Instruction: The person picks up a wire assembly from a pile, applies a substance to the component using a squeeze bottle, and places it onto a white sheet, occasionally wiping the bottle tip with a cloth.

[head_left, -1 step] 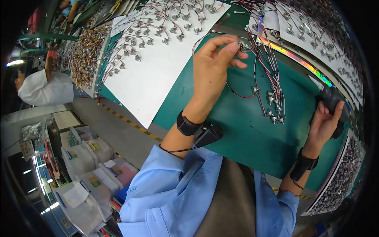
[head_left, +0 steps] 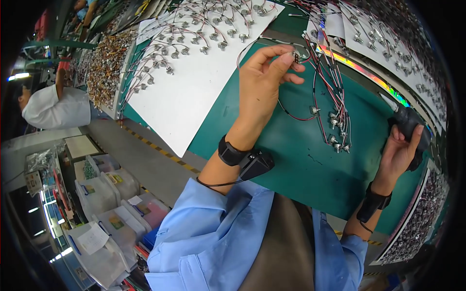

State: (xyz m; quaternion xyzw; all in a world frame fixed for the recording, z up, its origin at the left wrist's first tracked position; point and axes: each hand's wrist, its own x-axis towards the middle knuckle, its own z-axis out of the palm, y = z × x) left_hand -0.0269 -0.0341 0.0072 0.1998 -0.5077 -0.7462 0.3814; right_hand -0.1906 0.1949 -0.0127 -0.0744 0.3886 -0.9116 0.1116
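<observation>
Between the thumb and fingertips of my left hand (head_left: 262, 80) is a small metal potentiometer (head_left: 295, 56). Its thin wires trail off past my fingers, and part of it is hidden by them. To the right of that hand, a bunch of red, white and black wires (head_left: 332, 87) hangs down over the green mat, with several potentiometers (head_left: 333, 119) at its lower ends. At the right edge my right hand (head_left: 399, 150) is closed around a dark glue gun (head_left: 412, 123), whose pale pointed nozzle aims up and left. The grip is mostly covered by my fingers.
A white sheet (head_left: 170, 106) at left carries rows of wired potentiometers; another sheet (head_left: 349, 29) lies far right. A shiny rainbow strip (head_left: 359, 68) borders the green mat (head_left: 291, 160). Trays of loose parts (head_left: 417, 218) stand at right. Plastic bins (head_left: 97, 194) and a person (head_left: 56, 106) are at left.
</observation>
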